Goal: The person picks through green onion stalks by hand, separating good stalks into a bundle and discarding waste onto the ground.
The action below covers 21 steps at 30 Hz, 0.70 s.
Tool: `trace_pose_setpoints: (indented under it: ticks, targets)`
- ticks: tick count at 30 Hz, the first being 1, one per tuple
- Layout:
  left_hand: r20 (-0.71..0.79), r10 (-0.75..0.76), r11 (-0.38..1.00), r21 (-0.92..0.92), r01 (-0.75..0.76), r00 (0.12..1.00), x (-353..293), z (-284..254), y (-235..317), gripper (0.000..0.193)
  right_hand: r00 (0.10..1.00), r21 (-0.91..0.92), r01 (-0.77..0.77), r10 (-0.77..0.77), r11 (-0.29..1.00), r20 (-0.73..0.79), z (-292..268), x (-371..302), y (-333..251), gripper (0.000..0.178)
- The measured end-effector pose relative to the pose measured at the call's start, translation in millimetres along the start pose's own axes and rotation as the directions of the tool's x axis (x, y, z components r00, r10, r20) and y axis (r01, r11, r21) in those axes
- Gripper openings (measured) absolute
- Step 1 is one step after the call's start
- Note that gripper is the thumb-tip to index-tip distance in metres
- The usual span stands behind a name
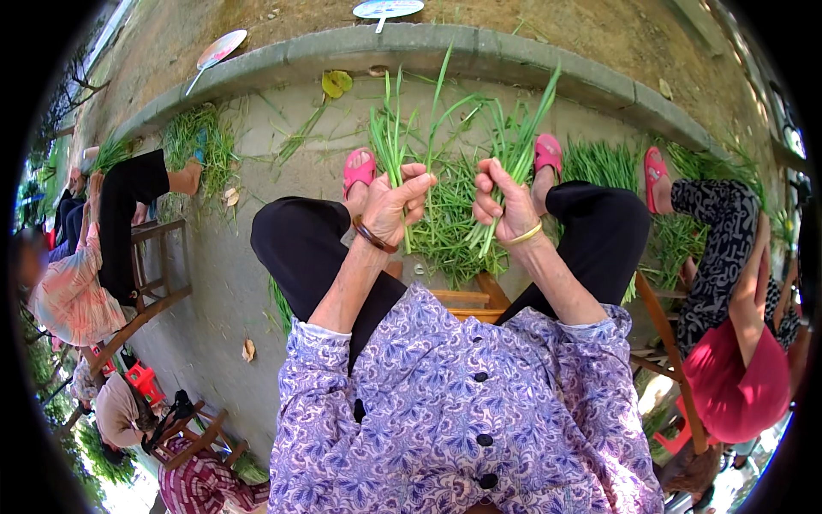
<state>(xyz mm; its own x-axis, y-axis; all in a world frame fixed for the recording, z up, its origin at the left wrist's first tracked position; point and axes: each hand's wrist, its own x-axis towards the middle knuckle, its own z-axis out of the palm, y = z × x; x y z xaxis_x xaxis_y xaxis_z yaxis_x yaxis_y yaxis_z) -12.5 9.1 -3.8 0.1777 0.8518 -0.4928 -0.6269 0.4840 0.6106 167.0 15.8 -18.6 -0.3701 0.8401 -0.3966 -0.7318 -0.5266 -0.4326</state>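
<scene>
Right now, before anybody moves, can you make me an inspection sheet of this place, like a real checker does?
Surface: gray pavement, strewn with green bits.
Job's things: left bunch and right bunch of green stalks, held apart; green pile on the ground between the feet.
Clutter: yellow leaf; brown leaf; round fan and second fan by the curb.
Grips: left grip closed on the left bunch; right grip closed on the right bunch.
Cables: nothing seen.
Surroundings: curb ahead; person in orange-patterned top at left; person in red top at right.
</scene>
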Motion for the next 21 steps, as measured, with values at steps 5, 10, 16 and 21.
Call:
trace_pose_setpoints:
  ticks: [5,10,16,21]
  targets:
    - [0.046,-0.023,0.998,-0.063,0.026,0.999,2.7,-16.9,-3.2,0.014,0.995,0.006,0.095,-0.095,0.995,0.028,-2.4,3.2,-17.9,0.022]
    - [0.101,-0.056,0.991,-0.114,0.067,0.993,5.8,-25.7,-4.2,0.013,0.993,0.041,0.106,-0.108,0.994,0.051,-8.1,3.8,-28.2,0.021]
    - [0.129,-0.057,0.986,-0.151,0.077,0.990,6.7,-28.2,-5.5,0.013,0.995,0.096,0.066,-0.072,0.993,0.067,-14.2,6.4,-21.6,0.020]
    - [0.192,-0.064,0.977,-0.189,0.101,0.979,6.5,-28.5,-4.4,0.011,0.997,0.084,0.036,-0.041,0.996,0.064,-12.0,6.4,-20.1,0.019]
